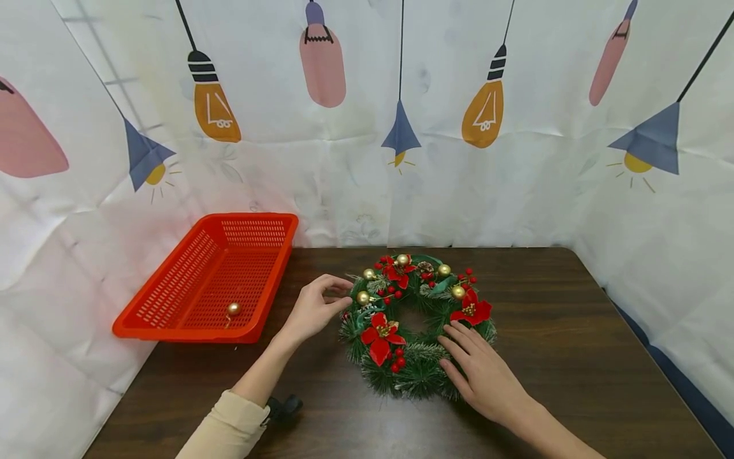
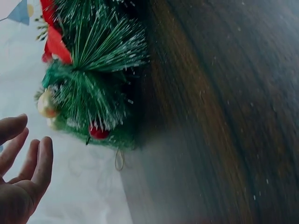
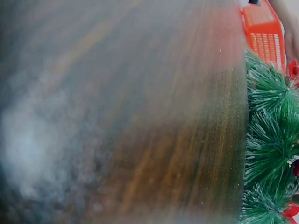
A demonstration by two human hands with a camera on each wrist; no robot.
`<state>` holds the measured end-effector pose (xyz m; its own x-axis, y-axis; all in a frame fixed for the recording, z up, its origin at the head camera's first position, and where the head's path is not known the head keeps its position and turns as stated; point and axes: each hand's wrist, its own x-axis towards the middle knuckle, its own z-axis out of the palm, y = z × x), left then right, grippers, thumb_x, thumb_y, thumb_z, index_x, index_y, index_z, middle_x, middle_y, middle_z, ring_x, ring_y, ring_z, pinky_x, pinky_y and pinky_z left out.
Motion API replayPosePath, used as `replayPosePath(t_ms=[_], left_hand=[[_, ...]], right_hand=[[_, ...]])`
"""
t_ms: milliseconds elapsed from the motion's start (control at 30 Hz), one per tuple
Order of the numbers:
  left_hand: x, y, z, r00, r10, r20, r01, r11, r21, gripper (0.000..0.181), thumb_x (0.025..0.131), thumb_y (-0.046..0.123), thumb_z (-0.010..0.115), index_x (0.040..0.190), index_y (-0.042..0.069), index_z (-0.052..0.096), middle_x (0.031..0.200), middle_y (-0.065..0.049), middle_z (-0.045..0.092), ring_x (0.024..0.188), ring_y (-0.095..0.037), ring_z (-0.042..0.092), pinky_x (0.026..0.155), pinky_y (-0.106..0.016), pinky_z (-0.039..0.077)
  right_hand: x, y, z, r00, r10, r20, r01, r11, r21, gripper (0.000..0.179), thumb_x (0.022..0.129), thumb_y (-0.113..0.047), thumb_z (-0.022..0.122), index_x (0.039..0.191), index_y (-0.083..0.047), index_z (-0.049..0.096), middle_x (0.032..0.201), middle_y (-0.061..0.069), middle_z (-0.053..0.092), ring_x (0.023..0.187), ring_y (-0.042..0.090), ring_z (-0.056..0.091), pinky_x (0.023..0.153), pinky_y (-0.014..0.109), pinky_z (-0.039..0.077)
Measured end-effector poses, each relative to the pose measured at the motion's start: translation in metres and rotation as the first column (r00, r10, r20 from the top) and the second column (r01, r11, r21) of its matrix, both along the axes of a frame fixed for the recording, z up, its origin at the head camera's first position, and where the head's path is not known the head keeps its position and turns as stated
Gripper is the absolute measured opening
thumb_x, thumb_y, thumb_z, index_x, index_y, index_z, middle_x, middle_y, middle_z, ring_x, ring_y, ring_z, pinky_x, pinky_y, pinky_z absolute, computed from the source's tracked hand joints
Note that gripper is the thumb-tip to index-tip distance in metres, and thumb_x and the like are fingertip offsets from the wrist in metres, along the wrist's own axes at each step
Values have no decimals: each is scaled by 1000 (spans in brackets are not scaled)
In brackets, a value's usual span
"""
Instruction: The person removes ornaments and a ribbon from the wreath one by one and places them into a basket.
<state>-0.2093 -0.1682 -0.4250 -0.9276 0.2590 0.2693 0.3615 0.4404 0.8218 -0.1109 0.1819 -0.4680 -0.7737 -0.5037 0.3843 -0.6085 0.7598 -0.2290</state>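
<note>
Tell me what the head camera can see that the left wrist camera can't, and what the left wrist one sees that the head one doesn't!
Only the head view shows the right hand resting on the wreath, and the gold ball lying in the red basket.

Only the left wrist view shows a thin loop sticking out at the wreath's edge.

Both show the wreath, the left hand, the brown table and the patterned white cloth behind.

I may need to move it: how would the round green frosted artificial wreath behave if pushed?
The wreath would probably slide rather than tip, lying flat on the dark wood-grain table. Its thin, splayed needles likely bend under pressure, while the raised, shiny gold balls might get knocked.
</note>
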Motion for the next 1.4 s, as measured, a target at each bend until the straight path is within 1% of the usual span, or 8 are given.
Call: replayPosePath(t_ms=[133,300,567,767,933,1033,1200,1400], left_hand=[[-1,8,-1,1000,-10,3,10,1000,-11,23,92,6,78,115,6,74,113,-11,68,101,-26,68,88,-42,58],[-3,15,-1,1000,-8,28,8,1000,-26,23,91,6,79,114,7,74,111,-7,69,99,-22,67,87,-38,59],[-5,22,-2,998,-41,39,42,999,-24,26,89,3,81,113,4,74,110,-7,69,97,-24,68,84,-35,60],[-6,23,-3,998,-56,20,57,998,-36,27,88,0,81,113,3,74,109,-7,70,96,-28,70,82,-33,60],[-8,24,-6,998,-64,-20,63,997,-54,26,86,-3,81,111,3,74,108,-8,70,92,-31,72,79,-33,61],[-9,25,-8,998,-61,-35,59,997,-59,25,86,-3,81,110,4,74,107,-7,70,91,-29,72,79,-33,61],[-8,25,-6,999,-37,-26,34,996,-77,24,88,1,81,110,5,74,107,-5,70,92,-23,71,80,-32,60],[-4,26,1,998,-41,-41,38,997,-71,26,88,3,81,113,5,75,108,-5,69,92,-19,69,81,-32,60]], right_hand=[[0,0,0,1000,6,-5,-6,1000,-4,43,102,-30,66,136,-4,65,148,16,54,145,33,41,112,58,37],[0,0,0,1000,6,-2,-6,1000,-4,43,102,-30,66,136,-4,65,148,16,54,145,32,40,112,58,37],[-1,0,1,1000,7,-9,-7,1000,2,43,102,-30,67,136,-4,65,148,16,54,144,33,41,112,58,37],[-1,0,1,1000,11,-10,-11,1000,2,43,102,-30,67,135,-3,66,147,16,55,144,34,42,112,58,37],[0,0,1,1000,6,1,-6,1000,7,43,102,-30,67,135,-4,66,147,16,55,144,33,42,112,57,37],[-1,0,1,1000,6,0,-6,1000,7,43,101,-30,67,135,-4,66,147,16,55,144,33,42,112,57,37],[-1,0,0,1000,8,-4,-8,1000,9,43,101,-30,67,135,-4,66,147,16,55,144,34,42,112,57,37],[-1,0,0,1000,11,-15,-11,1000,7,43,101,-30,68,135,-4,66,147,16,55,143,33,43,112,56,37]])
